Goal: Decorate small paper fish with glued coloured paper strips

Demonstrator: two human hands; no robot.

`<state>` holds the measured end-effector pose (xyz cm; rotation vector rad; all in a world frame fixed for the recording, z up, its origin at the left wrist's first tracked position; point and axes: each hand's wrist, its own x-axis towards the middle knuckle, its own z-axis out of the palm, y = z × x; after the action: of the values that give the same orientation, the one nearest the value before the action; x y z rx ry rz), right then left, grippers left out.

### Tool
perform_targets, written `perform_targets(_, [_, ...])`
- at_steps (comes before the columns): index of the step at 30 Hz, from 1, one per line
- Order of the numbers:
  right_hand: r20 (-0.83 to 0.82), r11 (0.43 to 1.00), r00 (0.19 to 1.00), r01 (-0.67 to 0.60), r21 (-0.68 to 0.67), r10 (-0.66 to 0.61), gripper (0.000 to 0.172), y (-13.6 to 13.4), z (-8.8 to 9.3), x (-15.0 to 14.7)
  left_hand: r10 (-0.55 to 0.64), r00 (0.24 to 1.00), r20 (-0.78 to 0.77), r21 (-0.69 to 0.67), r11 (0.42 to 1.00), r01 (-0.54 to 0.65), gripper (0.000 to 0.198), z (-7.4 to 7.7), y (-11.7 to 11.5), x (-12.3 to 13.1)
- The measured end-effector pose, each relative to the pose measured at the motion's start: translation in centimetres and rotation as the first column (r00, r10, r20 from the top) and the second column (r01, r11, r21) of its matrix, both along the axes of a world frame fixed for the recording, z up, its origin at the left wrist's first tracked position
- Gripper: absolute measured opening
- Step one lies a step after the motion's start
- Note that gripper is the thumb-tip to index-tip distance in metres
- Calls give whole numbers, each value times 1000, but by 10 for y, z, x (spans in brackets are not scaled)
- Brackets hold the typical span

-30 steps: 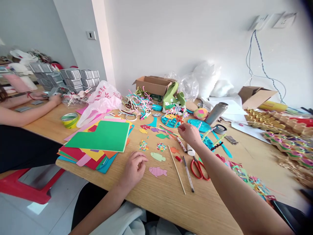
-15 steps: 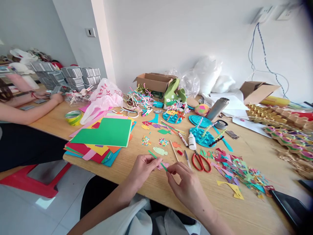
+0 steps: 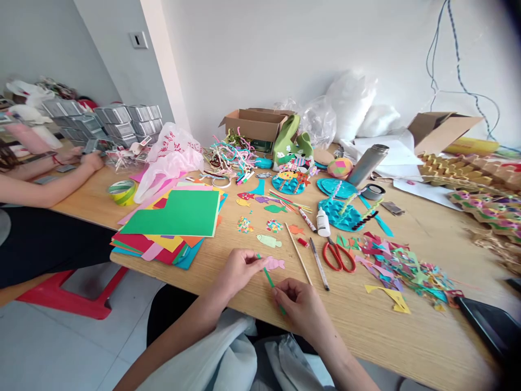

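Observation:
Both my hands pinch a thin green paper strip (image 3: 269, 278) above the near edge of the wooden table (image 3: 366, 331). My left hand (image 3: 240, 269) grips its upper end, fingers closed. My right hand (image 3: 299, 307) holds the lower end near the table edge. A pink paper fish (image 3: 275, 264) lies just behind the strip, beside a pale green fish (image 3: 269, 240). A wooden stick (image 3: 298, 253), a pen (image 3: 319, 264) and red scissors (image 3: 339, 256) lie to the right.
A stack of coloured paper (image 3: 173, 222) lies on the left. Paper scraps (image 3: 402, 269) pile up on the right, with a glue bottle (image 3: 323, 223) and blue craft plates (image 3: 342, 213) behind. Another person's arm (image 3: 44, 187) rests at the far left near a tape roll (image 3: 121, 191).
My right hand came back from the far craft pieces to the near edge. Both hands took up the green strip, and the right hand has slid down along it. The view tilted down.

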<state>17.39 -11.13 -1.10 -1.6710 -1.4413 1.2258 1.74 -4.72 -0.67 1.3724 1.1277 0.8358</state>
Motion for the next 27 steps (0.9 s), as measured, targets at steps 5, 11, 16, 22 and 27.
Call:
perform_targets(5, [-121, 998, 991, 53, -46, -58, 35, -2, -3, -7, -59, 978, -202, 99, 992, 80, 18, -10, 32, -2])
perform_targets(11, [-165, 996, 983, 68, -57, -76, 25, -5, -6, -16, -130, 923, -361, 299, 922, 247, 18, -8, 48, 0])
perform_targets(16, [-162, 995, 983, 74, -72, -85, 21, -4, -11, -17, -156, 955, -251, 240, 946, 217, 18, -15, 48, 5])
perform_targets(22, [-136, 984, 988, 97, 150, -77, 20, -5, -11, -16, -21, 991, -131, 268, 962, 55, 27, -9, 50, -4])
perform_targets(27, [-32, 914, 999, 53, 402, -44, 14, -2, -3, -15, -138, 989, -48, -57, 989, 135, 56, 8, 44, -15])
